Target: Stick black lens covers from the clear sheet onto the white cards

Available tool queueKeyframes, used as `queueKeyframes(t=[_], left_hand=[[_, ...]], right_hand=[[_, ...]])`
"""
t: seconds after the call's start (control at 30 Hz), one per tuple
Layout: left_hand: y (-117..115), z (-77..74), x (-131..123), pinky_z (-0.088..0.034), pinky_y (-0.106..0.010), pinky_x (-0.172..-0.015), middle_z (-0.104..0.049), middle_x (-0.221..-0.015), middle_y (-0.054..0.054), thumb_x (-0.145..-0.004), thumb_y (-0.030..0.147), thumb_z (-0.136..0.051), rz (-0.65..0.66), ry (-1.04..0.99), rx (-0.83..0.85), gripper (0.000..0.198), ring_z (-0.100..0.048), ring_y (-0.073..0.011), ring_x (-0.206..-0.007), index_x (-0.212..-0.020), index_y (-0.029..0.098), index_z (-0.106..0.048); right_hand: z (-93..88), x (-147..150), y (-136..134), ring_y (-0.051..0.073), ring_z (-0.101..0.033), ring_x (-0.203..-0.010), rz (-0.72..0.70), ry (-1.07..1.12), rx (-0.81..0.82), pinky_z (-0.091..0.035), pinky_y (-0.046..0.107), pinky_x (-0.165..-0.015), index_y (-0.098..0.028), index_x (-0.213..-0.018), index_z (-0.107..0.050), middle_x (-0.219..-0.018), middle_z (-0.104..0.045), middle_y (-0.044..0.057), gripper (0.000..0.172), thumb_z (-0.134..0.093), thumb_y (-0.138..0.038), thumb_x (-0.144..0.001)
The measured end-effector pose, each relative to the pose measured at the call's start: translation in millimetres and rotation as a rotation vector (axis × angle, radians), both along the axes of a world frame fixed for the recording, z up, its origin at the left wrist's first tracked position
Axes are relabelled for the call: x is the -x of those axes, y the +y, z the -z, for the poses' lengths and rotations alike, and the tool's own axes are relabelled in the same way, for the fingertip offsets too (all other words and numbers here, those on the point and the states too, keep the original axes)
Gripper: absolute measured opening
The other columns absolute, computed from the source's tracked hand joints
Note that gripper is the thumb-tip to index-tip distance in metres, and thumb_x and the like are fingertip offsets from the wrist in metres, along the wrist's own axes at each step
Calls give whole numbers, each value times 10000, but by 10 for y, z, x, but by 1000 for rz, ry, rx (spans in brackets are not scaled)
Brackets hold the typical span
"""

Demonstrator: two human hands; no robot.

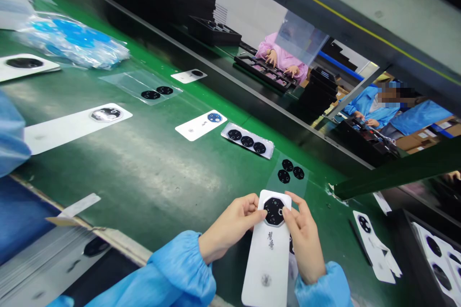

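Observation:
A white phone back panel (260, 260) stands out at the lower middle, printed with dark characters and a round mark. At its upper end sits a black octagonal camera lens cover (273, 215). My left hand (230, 225) grips the panel's left edge, its thumb against the rim of the lens cover. From the other side my right hand (305, 240) holds the right edge, with its thumb on the cover's right rim and a finger behind the top corner. Just beyond lies a clear film (272, 178) carrying three black lens covers (284, 176). Part of another dark piece shows behind my right hand.
More white panels (194, 127) lie on the green table (151, 206), with a strip of lens covers (247, 141) and plastic bags (75, 41). A black tray (406, 249) of panels stands right, near a slanted green post (389, 170). Co-workers (283, 60) sit across.

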State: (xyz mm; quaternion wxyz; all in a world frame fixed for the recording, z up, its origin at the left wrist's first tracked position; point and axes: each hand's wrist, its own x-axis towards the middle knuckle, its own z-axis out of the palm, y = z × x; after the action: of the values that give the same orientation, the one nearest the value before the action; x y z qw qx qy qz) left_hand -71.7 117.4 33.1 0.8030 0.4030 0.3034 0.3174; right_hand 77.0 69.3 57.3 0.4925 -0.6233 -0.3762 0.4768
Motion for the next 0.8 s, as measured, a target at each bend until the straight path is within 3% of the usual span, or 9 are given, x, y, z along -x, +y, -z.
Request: queueKeyframes(t=[0.43, 0.6, 0.8], left_hand=[[-7, -21, 1, -381, -222, -551, -577, -659, 3, -675, 413, -688, -24, 58, -14, 325, -537, -115, -595, -727, 145, -512], [0, -23, 4, -360, -207, -514, -535, -591, 19, -693, 414, -658, -45, 65, -8, 326, -511, -103, -546, -657, 160, -457], [-10, -4, -5, -347, -205, -516, -510, -632, 18, -756, 530, -570, -42, 60, -28, 393, -480, -95, -554, -692, 158, -460]], right_hand=[[-28, 40, -47, 147, -587, -475, 14, -63, -3, -402, 210, -407, -191, -1159, -439, -707, -692, 33, 543, -635, -495, -754], [-46, 56, -53, 146, -577, -458, 11, -50, 1, -393, 211, -404, -193, -1149, -426, -682, -687, 24, 550, -639, -504, -749], [-83, 89, -74, 154, -599, -487, 27, -59, -15, -401, 209, -405, -202, -1139, -416, -706, -698, 30, 541, -640, -502, -749]])
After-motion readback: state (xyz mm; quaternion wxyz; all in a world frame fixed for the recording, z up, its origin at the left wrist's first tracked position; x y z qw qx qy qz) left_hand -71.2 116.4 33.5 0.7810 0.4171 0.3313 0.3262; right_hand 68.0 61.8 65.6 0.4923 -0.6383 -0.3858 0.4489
